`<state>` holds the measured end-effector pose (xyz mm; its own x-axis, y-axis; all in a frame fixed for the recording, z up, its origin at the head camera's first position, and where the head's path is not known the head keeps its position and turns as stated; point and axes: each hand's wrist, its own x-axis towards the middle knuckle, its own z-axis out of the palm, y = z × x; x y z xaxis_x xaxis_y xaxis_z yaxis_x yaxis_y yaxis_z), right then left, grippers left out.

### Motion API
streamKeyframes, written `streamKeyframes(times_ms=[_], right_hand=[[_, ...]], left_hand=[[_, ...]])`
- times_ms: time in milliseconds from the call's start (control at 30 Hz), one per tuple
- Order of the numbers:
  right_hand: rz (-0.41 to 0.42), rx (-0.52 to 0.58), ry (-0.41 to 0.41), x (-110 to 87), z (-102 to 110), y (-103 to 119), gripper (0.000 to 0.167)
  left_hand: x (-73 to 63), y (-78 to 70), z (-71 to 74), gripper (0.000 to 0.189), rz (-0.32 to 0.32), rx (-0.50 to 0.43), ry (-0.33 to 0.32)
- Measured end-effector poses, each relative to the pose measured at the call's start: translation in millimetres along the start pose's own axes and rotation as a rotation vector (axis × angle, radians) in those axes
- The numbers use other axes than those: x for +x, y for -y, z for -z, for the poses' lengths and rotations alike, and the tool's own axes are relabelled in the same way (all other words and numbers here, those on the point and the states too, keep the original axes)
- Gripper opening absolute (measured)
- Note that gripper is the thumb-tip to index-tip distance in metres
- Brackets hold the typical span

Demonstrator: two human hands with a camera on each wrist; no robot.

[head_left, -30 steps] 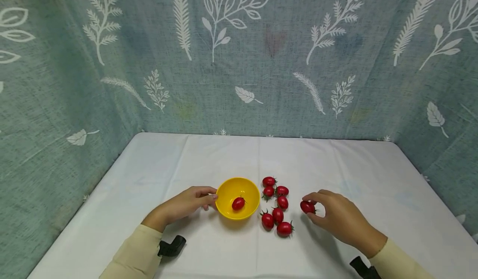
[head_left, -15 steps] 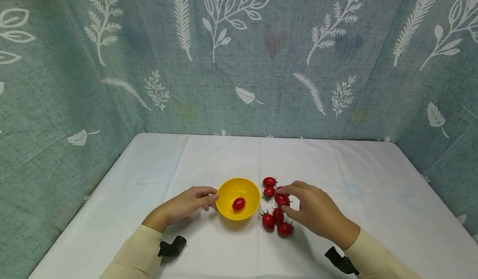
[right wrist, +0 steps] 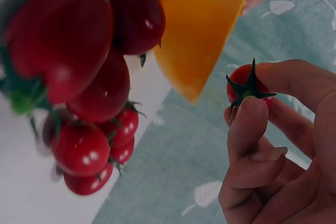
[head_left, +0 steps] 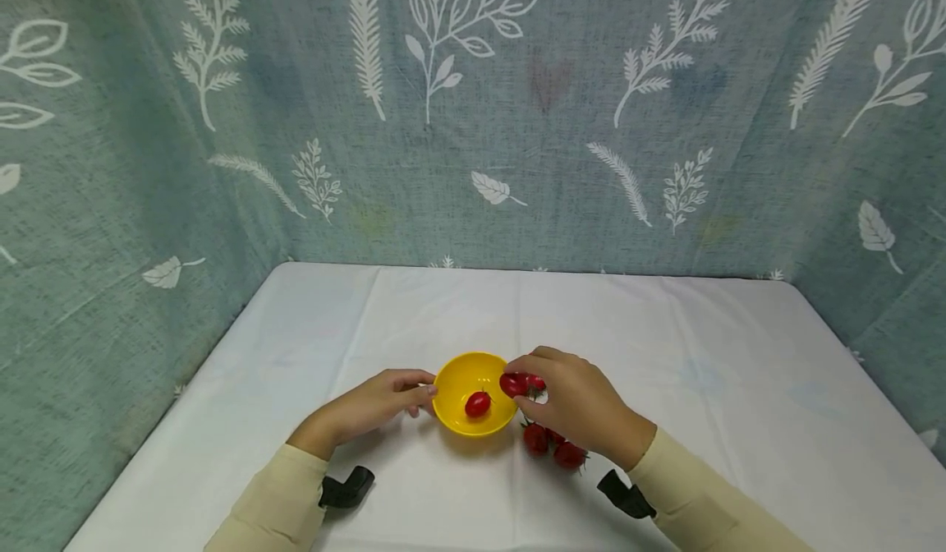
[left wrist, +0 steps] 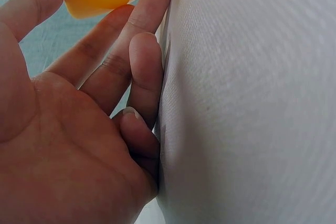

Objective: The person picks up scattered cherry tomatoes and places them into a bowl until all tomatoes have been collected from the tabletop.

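Note:
A cherry tomato (right wrist: 240, 82) is pinched between the thumb and fingers of my right hand (head_left: 580, 396), at the right rim of the yellow bowl (head_left: 460, 379). Its green calyx faces the right wrist camera. Inside the bowl lies one cherry tomato (head_left: 477, 405). My left hand (head_left: 373, 408) touches the bowl's left side, with thumb at the rim and fingertips against the outer wall; its fingers (left wrist: 107, 72) are fairly straight. Several loose cherry tomatoes (right wrist: 84, 150) lie on the table right of the bowl. In the head view, my right hand covers some of them.
A white cloth covers the table (head_left: 414, 314). Behind it and along both sides hangs a green-blue curtain (head_left: 414, 199) with white leaf prints. Black straps (head_left: 347, 488) sit at both wrists, over pale sleeves.
My right hand has carried its cherry tomato leftward, over the loose ones, to the bowl's right rim. The left hand and the bowl keep their places.

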<state>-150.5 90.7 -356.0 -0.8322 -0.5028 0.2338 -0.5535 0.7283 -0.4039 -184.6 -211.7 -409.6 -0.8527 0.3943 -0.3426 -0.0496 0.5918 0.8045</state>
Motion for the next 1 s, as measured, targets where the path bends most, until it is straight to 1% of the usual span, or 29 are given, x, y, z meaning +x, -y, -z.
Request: streamKeyframes(times_ms=[133,433,567,833,1000], right_hand=[[0.005,0.013,0.034,10.2,-6.2,1.4,0.031],[-0.048,0.015,0.112,26.6,-21.9,1.4,0.033],[-0.06,0.026,0.144,30.4,-26.0,1.1,0.034],[-0.043,0.03,0.182,34.6,-32.4,-0.8,0.029],[-0.047,0.04,0.208,37.0,-37.2,-0.5,0.031]], left_hand=[[0.0,-0.1,0.1,0.047,-0.001,-0.007,0.003],[2.4,2.7,0.2,0.046,-0.013,-0.013,0.011],[2.0,1.9,0.0,0.046,-0.013,-0.016,0.013],[0.9,0.9,-0.1,0.044,-0.019,-0.013,0.007],[0.0,-0.8,0.0,0.044,-0.013,-0.005,0.007]])
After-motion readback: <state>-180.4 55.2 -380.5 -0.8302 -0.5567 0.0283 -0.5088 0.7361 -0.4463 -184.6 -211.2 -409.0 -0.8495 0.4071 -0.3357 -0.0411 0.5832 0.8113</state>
